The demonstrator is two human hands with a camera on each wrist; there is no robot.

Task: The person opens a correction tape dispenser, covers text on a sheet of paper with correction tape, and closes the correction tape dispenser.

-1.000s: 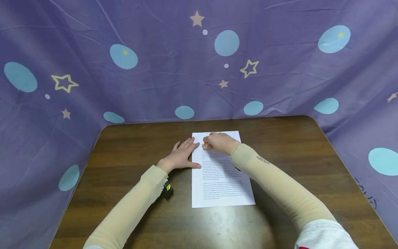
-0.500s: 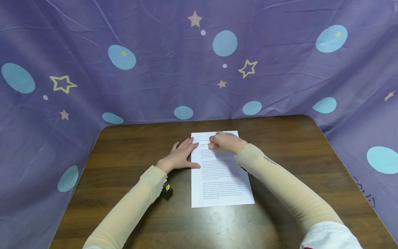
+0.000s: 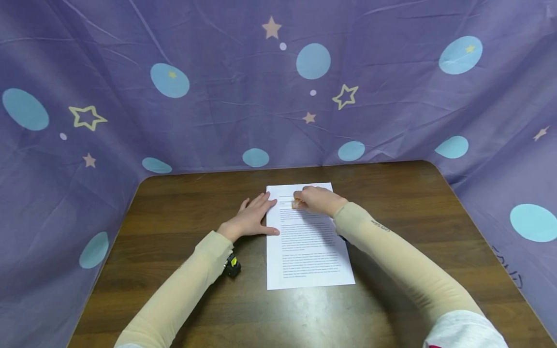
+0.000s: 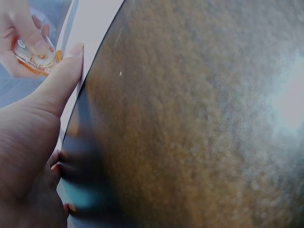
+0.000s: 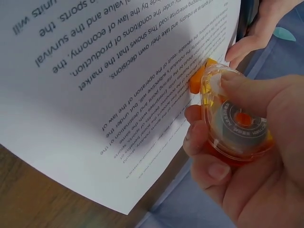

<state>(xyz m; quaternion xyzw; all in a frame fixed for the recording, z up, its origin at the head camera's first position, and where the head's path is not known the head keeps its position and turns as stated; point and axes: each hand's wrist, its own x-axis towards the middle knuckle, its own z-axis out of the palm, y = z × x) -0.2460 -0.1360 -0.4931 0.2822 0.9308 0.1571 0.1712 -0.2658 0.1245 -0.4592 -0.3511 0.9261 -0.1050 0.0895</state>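
A printed sheet of paper lies on the wooden table, its text running down the page. My right hand grips a clear and orange correction tape near the top of the sheet, thumb on one side and fingers curled round the other. In the right wrist view its orange tip is at the printed lines; whether it touches the paper I cannot tell. My left hand lies with spread, straight fingers over the sheet's left edge, thumb and fingertips on the paper. The left wrist view shows the thumb at that edge.
The brown wooden table extends around the sheet on all sides. A purple curtain with stars and blue ovals hangs behind and beside it. A small black device with a yellow mark sits under my left wrist.
My right hand has moved a short way to the right across the upper lines with the correction tape, then stayed nearly still. The left hand keeps its place on the sheet.
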